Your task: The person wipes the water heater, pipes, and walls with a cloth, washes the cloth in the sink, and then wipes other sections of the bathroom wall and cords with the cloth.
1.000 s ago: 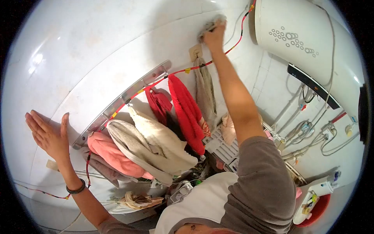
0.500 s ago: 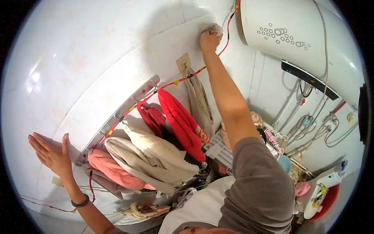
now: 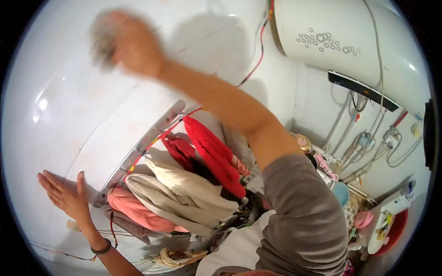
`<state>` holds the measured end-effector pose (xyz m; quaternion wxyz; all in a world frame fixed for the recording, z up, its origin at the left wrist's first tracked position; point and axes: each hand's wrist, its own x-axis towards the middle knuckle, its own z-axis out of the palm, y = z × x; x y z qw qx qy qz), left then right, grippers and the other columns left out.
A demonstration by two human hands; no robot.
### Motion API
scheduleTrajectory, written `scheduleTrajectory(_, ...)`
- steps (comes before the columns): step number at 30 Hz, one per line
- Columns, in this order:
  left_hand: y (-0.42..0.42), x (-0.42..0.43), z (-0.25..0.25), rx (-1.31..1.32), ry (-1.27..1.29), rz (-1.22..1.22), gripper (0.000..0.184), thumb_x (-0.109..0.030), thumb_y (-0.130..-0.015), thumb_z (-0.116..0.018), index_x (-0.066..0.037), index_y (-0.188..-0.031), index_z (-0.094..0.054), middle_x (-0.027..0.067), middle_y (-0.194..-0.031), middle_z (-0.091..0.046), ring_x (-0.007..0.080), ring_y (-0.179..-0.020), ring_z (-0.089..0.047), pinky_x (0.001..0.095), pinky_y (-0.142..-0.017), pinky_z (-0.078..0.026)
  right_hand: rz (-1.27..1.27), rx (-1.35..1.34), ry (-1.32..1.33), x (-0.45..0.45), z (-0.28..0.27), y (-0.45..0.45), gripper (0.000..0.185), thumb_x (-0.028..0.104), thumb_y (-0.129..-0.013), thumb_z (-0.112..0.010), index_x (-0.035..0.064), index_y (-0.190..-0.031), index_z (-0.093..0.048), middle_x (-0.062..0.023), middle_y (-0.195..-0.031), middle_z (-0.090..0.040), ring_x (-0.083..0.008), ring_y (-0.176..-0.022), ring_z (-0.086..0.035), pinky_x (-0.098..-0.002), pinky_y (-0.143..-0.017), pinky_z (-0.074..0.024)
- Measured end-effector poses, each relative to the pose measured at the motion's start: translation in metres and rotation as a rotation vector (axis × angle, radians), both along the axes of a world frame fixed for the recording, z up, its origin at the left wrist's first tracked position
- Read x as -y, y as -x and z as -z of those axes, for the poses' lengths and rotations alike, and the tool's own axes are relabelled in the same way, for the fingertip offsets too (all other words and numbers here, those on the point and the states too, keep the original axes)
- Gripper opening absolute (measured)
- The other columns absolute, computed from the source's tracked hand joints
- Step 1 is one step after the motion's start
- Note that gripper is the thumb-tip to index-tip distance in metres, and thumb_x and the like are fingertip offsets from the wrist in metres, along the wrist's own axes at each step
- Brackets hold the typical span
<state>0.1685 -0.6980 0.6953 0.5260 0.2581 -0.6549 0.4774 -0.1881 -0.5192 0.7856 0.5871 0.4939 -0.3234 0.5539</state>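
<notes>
My left hand (image 3: 66, 198) lies flat on the white tiled wall (image 3: 92, 119) at the lower left, fingers spread. At the upper left, my right hand (image 3: 136, 46) is blurred by motion and closed on a greyish cloth (image 3: 103, 41), held at the wall. Below my right arm, a metal rail (image 3: 152, 142) is fixed to the wall. Several towels hang along it: a red towel (image 3: 214, 158), a cream towel (image 3: 193, 184), a beige towel (image 3: 161, 200) and a pink towel (image 3: 133, 211).
A red cable (image 3: 255, 66) runs along the wall and the rail. The white water heater (image 3: 340, 32) fills the upper right, with pipes and cords below it. A red basin (image 3: 393, 232) and a pink item (image 3: 363, 219) are at the lower right.
My right hand has swept left across the wall with the cloth, away from the corner by the heater. My left hand stays on the wall; the view has shifted slightly.
</notes>
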Motion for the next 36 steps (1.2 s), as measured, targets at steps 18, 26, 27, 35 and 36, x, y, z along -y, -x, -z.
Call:
scheduleTrajectory(18,-0.001,0.007,0.0,0.031,0.026,0.004,0.099,-0.068,-0.084,-0.061,-0.004,-0.152,-0.028,0.019,-0.156,-0.03,0.0334,-0.145,-0.031,0.0473,-0.111,-0.038,0.044,0.707,0.247,-0.236,0.173,0.076,0.048,-0.012,-0.075,-0.045,-0.0007,-0.119,-0.061,-0.0152,-0.113,-0.065,-0.0247,-0.107,-0.062,-0.0344,-0.094,-0.0484)
scheduleTrajectory(26,-0.004,0.009,-0.004,0.077,0.029,-0.027,0.1,-0.068,-0.086,-0.058,0.0,-0.152,-0.025,0.0219,-0.156,-0.027,0.0359,-0.145,-0.028,0.049,-0.112,-0.036,0.109,0.767,0.057,-0.162,0.288,0.207,0.058,-0.01,-0.079,-0.046,0.0021,-0.135,-0.052,-0.0123,-0.131,-0.058,-0.0241,-0.117,-0.059,-0.0333,-0.093,-0.0504)
scheduleTrajectory(27,-0.004,0.009,-0.003,0.08,0.019,-0.027,0.099,-0.066,-0.086,-0.059,-0.001,-0.153,-0.024,0.0215,-0.157,-0.025,0.0353,-0.146,-0.027,0.0483,-0.113,-0.035,-0.274,0.771,0.125,-0.147,0.259,0.193,0.059,-0.013,-0.075,-0.044,0.0031,-0.129,-0.057,-0.0119,-0.13,-0.06,-0.0263,-0.117,-0.058,-0.0334,-0.096,-0.0486)
scheduleTrajectory(35,-0.005,0.007,-0.002,0.129,0.004,-0.047,0.099,-0.065,-0.088,-0.057,0.0,-0.153,-0.02,0.0227,-0.158,-0.022,0.0361,-0.147,-0.024,0.0474,-0.114,-0.034,0.453,0.081,-0.307,-0.119,0.247,0.163,0.045,0.004,-0.074,-0.068,0.0147,-0.118,-0.064,-0.009,-0.134,-0.056,-0.0306,-0.123,-0.054,-0.0431,-0.098,-0.0466)
scheduleTrajectory(36,-0.006,0.007,-0.003,0.135,0.007,-0.057,0.099,-0.065,-0.088,-0.058,0.0,-0.153,-0.021,0.023,-0.158,-0.023,0.0362,-0.147,-0.024,0.0472,-0.114,-0.034,0.491,0.169,-0.345,-0.125,0.27,0.164,0.046,0.003,-0.073,-0.068,0.0143,-0.117,-0.064,-0.0097,-0.131,-0.057,-0.0309,-0.121,-0.054,-0.0437,-0.098,-0.0466)
